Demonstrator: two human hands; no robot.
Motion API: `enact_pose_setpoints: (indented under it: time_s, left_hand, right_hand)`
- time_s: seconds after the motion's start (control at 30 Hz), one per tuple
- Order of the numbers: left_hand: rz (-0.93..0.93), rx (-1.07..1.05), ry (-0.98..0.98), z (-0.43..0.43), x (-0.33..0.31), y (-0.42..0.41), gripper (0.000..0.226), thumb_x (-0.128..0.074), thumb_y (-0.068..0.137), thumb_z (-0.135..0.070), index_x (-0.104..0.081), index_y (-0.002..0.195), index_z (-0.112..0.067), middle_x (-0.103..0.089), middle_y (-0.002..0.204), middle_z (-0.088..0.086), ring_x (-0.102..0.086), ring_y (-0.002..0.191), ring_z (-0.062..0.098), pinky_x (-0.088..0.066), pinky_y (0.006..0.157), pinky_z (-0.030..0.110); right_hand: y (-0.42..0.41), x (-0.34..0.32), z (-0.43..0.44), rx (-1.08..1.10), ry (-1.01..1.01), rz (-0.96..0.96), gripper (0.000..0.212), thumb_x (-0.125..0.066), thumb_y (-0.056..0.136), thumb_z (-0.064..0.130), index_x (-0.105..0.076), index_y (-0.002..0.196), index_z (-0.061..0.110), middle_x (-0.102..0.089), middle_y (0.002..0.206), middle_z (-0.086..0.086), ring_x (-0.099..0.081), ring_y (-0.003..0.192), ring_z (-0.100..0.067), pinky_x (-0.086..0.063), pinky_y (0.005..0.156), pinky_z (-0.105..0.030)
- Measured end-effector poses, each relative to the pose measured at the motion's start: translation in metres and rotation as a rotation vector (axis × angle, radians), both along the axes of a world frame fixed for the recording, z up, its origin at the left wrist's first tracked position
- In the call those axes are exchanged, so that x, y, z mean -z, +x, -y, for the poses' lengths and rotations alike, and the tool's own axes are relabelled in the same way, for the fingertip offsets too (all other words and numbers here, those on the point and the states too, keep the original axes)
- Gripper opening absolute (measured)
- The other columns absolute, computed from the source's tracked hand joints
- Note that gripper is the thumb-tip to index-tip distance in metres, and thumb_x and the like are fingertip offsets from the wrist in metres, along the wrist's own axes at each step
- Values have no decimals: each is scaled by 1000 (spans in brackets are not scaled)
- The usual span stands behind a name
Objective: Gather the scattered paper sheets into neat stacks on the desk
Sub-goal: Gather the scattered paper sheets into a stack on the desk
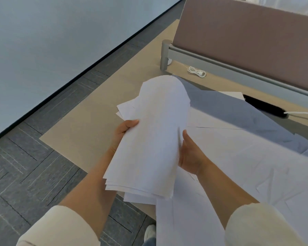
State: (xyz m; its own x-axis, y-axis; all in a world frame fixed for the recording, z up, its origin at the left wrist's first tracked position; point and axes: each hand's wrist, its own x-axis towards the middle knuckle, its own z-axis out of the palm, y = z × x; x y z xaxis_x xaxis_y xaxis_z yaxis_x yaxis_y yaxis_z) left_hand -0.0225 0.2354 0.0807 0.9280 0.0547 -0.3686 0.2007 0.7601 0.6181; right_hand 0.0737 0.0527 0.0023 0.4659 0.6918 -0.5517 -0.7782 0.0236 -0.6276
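- While we grip the bundle of sheets [153, 139] between both hands, it hangs just above the left end of the desk [89, 128]. Its far end curls over and its near edges are fanned and uneven.
- The left hand [124, 132] has its thumb pressed on top of the bundle's left edge. The other fingers go under the paper, so we cannot see them.
- The right hand [190, 155] clasps the bundle's right edge with the thumb pointing up alongside it. Its fingers are also hidden beneath the paper.
- More loose sheets [247, 157] lie overlapping across the desk to the right, and some run under the bundle.
- We judge this to be mid-gather: a first batch is collected but not yet squared.
- The next move likely calls for a slacker grip so the sheets can slide. We would then tap the edges on the desk until they line up.
- After that we would set the stack on bare desk and reach right for the rest.
- The white cable [196, 71] by the partition [247, 38] sits well apart from the paper.
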Motion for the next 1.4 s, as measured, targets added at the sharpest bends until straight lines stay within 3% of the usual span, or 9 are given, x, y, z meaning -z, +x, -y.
enact_pose_setpoints:
  time_s: [0.17, 0.27, 0.37, 0.6, 0.77, 0.9, 1.07, 1.23, 1.4]
  left_hand:
    - [-152, -5, 134, 32, -4, 26, 32, -62, 59, -12, -70, 90, -4, -68, 82, 11, -65, 70, 24, -52, 67, 29]
    - [-182, -27, 309, 64, -12, 41, 16, -53, 80, -9, -67, 72, -7, -65, 66, 8, -63, 51, 17, -51, 53, 22]
    - [-134, 20, 416, 102, -16, 51, 43, -40, 94, -6, -62, 57, -10, -59, 39, -4, -56, 33, 5, -43, 35, 12]
    - [-237, 520, 459, 180, 23, 77, 43, -62, 73, -48, -67, 107, -23, -71, 107, 4, -71, 87, 18, -56, 79, 34]
    - [-286, 802, 824, 260, 45, 90, 34, -54, 94, -17, -53, 128, -12, -66, 110, 7, -66, 88, 23, -55, 74, 32]
    - [-209, 747, 1274, 312, 71, 98, 22, -54, 93, -16, -59, 113, -7, -61, 104, 9, -58, 90, 28, -47, 71, 29]
    - [-46, 782, 1420, 383, 77, 102, 16, -52, 92, -15, -60, 103, -8, -57, 92, 4, -52, 84, 23, -37, 67, 26]
    - [42, 718, 1499, 428, 88, 106, 20, -50, 89, -9, -66, 100, -7, -58, 88, 3, -51, 80, 23, -36, 58, 19]
    - [-42, 709, 1596, 438, 102, 109, 20, -52, 85, -15, -67, 98, -13, -65, 96, 7, -57, 82, 24, -43, 66, 28]
  right_hand:
    - [6, -2, 39, 156, 105, 35, 77, -82, 63, 41, -56, 128, 7, -67, 117, -8, -68, 101, -20, -55, 88, -34]
    - [8, -1, 76, 294, 5, 140, 55, -66, 80, 19, -52, 131, 5, -65, 119, -10, -66, 99, -23, -55, 88, -36]
    - [8, 1, 122, 421, -180, 226, 36, -53, 91, 3, -52, 126, 7, -68, 103, -6, -67, 86, -19, -59, 74, -31]
    - [-3, 9, 236, 683, -455, 250, 33, -54, 90, -4, -54, 123, 0, -65, 104, -15, -64, 85, -28, -55, 78, -39]
    - [-14, 18, 318, 882, -614, 193, 35, -57, 88, -4, -57, 121, 3, -63, 118, -19, -61, 101, -35, -51, 90, -49]
    - [-22, 20, 371, 992, -757, 178, 31, -56, 90, 2, -57, 121, 5, -63, 112, -11, -60, 101, -31, -50, 87, -39]
    - [-30, 30, 442, 1081, -987, 155, 40, -47, 95, 9, -45, 133, 0, -58, 120, -12, -56, 99, -34, -42, 79, -32]
    - [-31, 40, 481, 1084, -1128, 137, 32, -45, 93, 15, -55, 115, -5, -59, 114, -26, -57, 106, -42, -41, 79, -36]
    - [-27, 36, 496, 1064, -1219, 156, 18, -49, 88, 11, -53, 72, 3, -56, 88, -20, -52, 73, -30, -38, 60, -26]
